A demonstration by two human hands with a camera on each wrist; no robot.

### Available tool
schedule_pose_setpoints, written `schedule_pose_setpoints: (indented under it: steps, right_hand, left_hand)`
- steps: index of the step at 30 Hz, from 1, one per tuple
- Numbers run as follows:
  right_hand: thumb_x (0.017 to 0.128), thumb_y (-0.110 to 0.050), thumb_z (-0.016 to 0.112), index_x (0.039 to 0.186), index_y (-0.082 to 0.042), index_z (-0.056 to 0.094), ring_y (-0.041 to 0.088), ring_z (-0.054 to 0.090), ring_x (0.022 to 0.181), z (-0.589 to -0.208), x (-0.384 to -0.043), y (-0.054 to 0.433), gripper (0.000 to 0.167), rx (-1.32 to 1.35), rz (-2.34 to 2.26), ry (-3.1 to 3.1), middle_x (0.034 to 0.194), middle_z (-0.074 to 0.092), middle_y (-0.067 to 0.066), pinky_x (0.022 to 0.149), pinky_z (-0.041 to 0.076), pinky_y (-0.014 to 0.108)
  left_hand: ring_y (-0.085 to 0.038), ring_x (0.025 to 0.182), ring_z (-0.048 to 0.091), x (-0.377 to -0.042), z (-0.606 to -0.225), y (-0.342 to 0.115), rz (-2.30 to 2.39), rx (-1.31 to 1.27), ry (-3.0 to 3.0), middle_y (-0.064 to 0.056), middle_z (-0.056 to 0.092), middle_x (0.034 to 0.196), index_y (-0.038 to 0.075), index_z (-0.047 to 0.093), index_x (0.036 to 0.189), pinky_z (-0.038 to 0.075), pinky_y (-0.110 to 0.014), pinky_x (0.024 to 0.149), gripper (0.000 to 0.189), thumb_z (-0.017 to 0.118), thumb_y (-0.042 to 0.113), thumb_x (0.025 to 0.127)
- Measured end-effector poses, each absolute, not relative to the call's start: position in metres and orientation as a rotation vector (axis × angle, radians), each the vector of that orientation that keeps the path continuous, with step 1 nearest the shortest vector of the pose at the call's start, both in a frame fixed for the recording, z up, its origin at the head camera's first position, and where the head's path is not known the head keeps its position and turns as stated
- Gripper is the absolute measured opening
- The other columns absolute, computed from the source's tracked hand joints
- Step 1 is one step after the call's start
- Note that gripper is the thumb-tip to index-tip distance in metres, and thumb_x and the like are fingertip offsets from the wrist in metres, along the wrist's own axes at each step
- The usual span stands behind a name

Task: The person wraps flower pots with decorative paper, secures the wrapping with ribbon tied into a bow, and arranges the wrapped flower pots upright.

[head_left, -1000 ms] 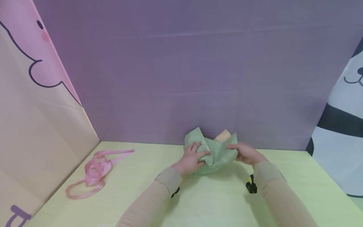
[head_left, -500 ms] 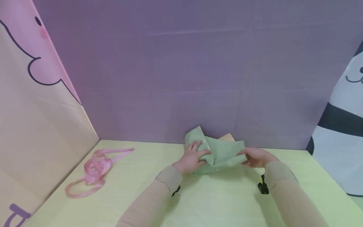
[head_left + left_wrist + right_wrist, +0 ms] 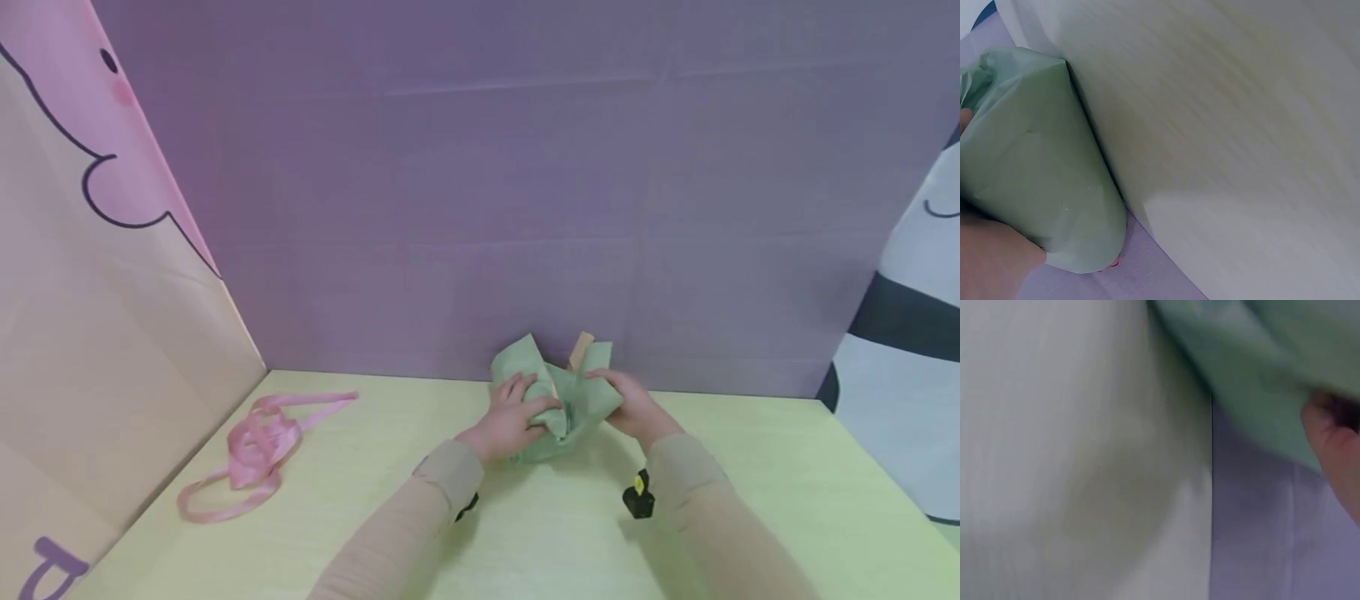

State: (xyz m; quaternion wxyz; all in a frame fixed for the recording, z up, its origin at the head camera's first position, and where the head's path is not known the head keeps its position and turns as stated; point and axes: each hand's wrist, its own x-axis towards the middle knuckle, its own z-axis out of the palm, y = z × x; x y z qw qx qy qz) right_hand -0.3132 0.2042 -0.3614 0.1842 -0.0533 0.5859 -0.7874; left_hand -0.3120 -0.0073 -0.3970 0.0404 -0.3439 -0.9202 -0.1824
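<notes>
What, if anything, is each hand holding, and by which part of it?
The right hand pinches the green sheet near its right edge. The left hand lies over the sheet's folded left side; whether it grips there cannot be told.

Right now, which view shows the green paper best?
Head: only there is the green paper uncropped. Left wrist shows one side close up, cut at the left edge; right wrist, a blurred, cropped part.
</notes>
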Motion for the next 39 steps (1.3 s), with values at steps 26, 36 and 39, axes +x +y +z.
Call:
schedule_pose_setpoints:
  steps: [26, 36, 39]
  right_hand:
    - [0.099, -0.016, 0.037, 0.123, 0.008, 0.049, 0.002, 0.057, 0.092, -0.379, -0.315, 0.154, 0.036, -0.172, -2.134, 1.923, 0.099, 0.059, -0.008, 0.084, 0.048, 0.016]
    - [0.097, -0.002, 0.045, 0.123, 0.009, 0.053, 0.009, 0.057, 0.095, -0.389, -0.319, 0.154, 0.03, -0.146, -2.036, 2.201, 0.112, 0.061, 0.01, 0.08, 0.05, 0.019]
    - [0.092, 0.0, 0.055, 0.128, 0.009, 0.047, 0.024, 0.053, 0.111, -0.393, -0.319, 0.148, 0.038, -0.118, -1.963, 2.376, 0.122, 0.055, 0.019, 0.09, 0.049, 0.03]
  left_hand:
    - [-0.039, 0.144, 0.01, -0.315, -0.399, -0.009, -0.903, -1.058, -2.814, -0.019, 0.023, 0.151, -0.001, 0.031, 0.133, 0.009, -0.055, 0.116, 0.059, 0.063, 0.02, 0.089]
    - [-0.035, 0.144, -0.002, -0.312, -0.401, -0.01, -1.562, -0.885, -2.732, -0.022, -0.001, 0.156, -0.005, 0.009, 0.145, 0.009, -0.047, 0.118, 0.086, 0.056, 0.011, 0.074]
    - [-0.023, 0.14, 0.02, -0.361, -0.454, -0.003, -1.977, -0.89, -2.437, -0.016, 0.022, 0.151, 0.007, 0.028, 0.133, 0.029, -0.038, 0.112, 0.069, 0.058, 0.01, 0.071]
